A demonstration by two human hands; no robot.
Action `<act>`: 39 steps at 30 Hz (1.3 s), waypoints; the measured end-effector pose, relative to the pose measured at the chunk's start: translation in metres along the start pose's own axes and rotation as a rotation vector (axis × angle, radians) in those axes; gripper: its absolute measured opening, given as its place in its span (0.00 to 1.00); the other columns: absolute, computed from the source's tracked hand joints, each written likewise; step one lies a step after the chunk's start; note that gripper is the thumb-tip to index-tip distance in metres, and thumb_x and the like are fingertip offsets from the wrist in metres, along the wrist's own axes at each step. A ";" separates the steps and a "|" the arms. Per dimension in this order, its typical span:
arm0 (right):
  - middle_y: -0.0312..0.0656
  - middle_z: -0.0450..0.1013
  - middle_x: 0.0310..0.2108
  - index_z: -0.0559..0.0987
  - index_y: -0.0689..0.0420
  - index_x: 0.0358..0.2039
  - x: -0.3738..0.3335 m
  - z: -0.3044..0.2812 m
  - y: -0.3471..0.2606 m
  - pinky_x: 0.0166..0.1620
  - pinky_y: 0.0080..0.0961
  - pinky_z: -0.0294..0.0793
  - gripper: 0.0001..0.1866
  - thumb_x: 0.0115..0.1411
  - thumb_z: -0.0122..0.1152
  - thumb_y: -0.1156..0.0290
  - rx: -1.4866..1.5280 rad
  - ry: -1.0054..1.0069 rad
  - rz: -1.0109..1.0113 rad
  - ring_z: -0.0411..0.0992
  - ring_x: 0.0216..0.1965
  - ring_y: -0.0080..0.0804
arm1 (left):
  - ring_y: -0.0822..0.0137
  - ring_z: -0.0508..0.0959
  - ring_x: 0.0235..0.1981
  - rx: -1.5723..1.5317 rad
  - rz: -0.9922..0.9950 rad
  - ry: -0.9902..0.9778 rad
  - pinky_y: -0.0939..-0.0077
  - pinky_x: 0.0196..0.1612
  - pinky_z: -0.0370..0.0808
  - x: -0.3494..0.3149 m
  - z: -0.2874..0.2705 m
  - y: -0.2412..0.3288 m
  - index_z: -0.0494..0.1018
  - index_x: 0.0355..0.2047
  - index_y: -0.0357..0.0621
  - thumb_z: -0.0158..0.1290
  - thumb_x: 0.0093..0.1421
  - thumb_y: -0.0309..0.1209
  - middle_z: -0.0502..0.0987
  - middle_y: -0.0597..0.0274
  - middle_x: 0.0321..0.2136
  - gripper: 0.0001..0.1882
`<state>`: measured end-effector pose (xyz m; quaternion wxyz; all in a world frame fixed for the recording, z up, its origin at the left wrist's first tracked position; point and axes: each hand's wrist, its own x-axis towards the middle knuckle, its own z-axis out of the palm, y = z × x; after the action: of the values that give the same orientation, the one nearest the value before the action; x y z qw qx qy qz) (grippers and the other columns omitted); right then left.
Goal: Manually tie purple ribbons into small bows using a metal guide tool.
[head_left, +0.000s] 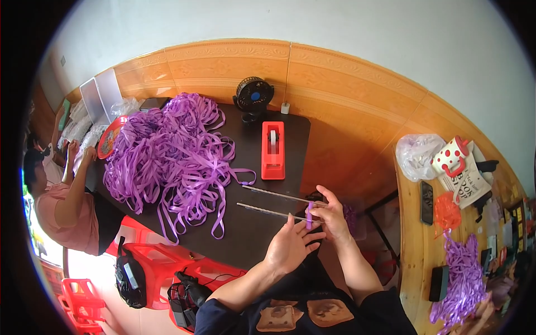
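Note:
Two thin metal rods (268,210) with twisted left ends stretch side by side over the dark table's edge. A short purple ribbon (309,215) lies across both rods near their right ends. My right hand (333,218) closes on the ribbon beside the rods, its index finger raised. Whether it also grips the rods is hidden. My left hand (287,245) is turned palm up below the rods with fingers spread, its thumb tip near the lower rod. A large tangled heap of purple ribbon (167,151) covers the table's left half, and one loose strand reaches toward the upper rod's tip.
A red tape dispenser (273,159) and a black fan (254,96) stand on the dark table (245,240). Red stools (153,259) are below left. At left sits another person (67,218). A wooden table (413,262) at right bears more ribbon, a phone and a dotted cup.

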<state>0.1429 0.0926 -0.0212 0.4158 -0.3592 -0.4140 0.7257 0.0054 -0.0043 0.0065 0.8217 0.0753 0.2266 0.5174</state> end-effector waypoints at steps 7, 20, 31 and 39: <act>0.46 0.73 0.32 0.53 0.60 0.62 0.001 0.000 0.002 0.31 0.22 0.76 0.38 0.51 0.57 0.82 0.000 0.002 -0.007 0.73 0.31 0.27 | 0.53 0.62 0.57 0.009 -0.001 0.000 0.63 0.54 0.57 0.000 0.000 0.000 0.47 0.63 0.34 0.29 0.65 0.58 0.59 0.52 0.58 0.40; 0.45 0.72 0.33 0.59 0.56 0.61 0.004 -0.007 0.020 0.40 0.26 0.74 0.35 0.52 0.56 0.82 0.322 -0.059 0.151 0.73 0.35 0.34 | 0.54 0.64 0.55 -0.006 0.005 -0.020 0.63 0.53 0.59 0.001 -0.001 0.000 0.51 0.60 0.33 0.31 0.64 0.59 0.62 0.53 0.55 0.40; 0.42 0.66 0.30 0.60 0.53 0.62 0.017 -0.008 0.045 0.40 0.28 0.67 0.36 0.61 0.45 0.41 0.884 -0.479 0.038 0.64 0.36 0.36 | 0.57 0.64 0.53 -0.057 0.009 -0.037 0.65 0.52 0.59 0.003 -0.003 -0.004 0.54 0.59 0.34 0.32 0.64 0.59 0.63 0.56 0.52 0.39; 0.48 0.72 0.38 0.53 0.55 0.64 0.012 -0.015 0.031 0.43 0.32 0.74 0.40 0.58 0.56 0.48 0.527 -0.367 0.026 0.73 0.40 0.37 | 0.55 0.65 0.55 -0.011 0.014 -0.010 0.65 0.51 0.61 0.003 0.002 -0.004 0.56 0.58 0.32 0.31 0.63 0.59 0.64 0.52 0.54 0.40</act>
<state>0.1419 0.0981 -0.0571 0.4035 -0.1075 -0.2752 0.8660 0.0109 -0.0034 0.0063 0.8198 0.0752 0.2190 0.5238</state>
